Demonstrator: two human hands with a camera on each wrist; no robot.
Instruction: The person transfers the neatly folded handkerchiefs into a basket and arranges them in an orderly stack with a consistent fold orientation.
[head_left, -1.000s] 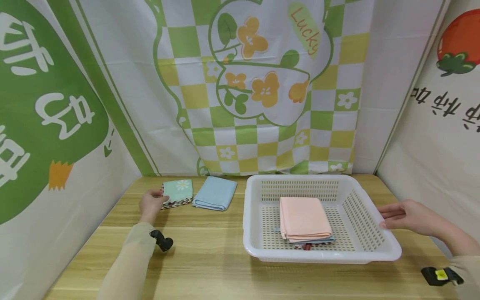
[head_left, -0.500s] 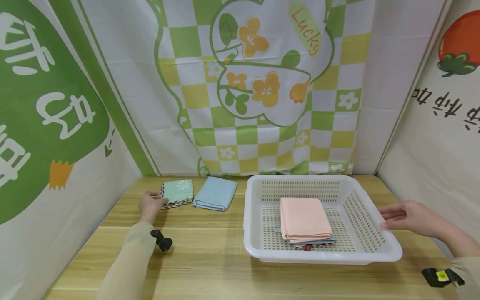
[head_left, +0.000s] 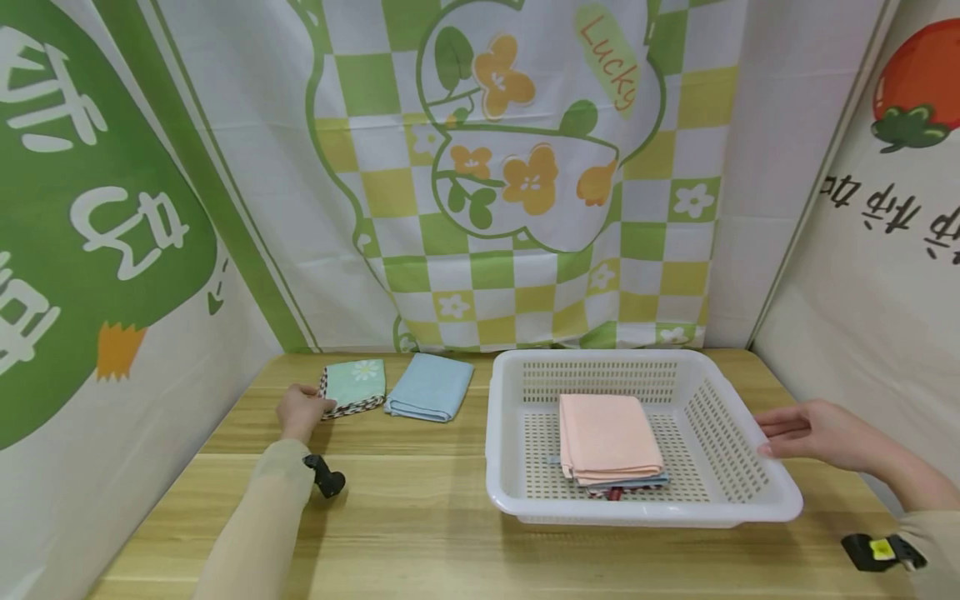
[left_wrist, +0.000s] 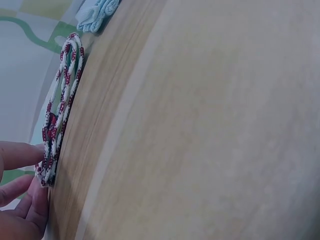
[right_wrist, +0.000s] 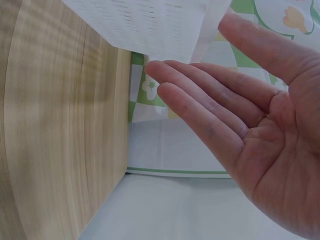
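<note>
At the back left of the table, my left hand [head_left: 300, 410] pinches the left edge of a folded mint-green towel [head_left: 356, 385] with a daisy and a braided dark-red-and-white border. The left wrist view has the thumb over the towel's layered edge [left_wrist: 62, 107] and the other fingers low against it. Just right of it lies a folded light-blue towel [head_left: 431, 387]. My right hand [head_left: 821, 433] is at the right side of a white plastic basket [head_left: 645, 510], its fingers straight and the tips right at the rim. Inside the basket, a folded pink towel [head_left: 609, 437] tops a small stack.
The wooden table [head_left: 405, 517] is closed in by printed cloth at the back [head_left: 375, 200] and on both sides. Black cameras are strapped to the left wrist [head_left: 326, 477] and right wrist [head_left: 877, 552].
</note>
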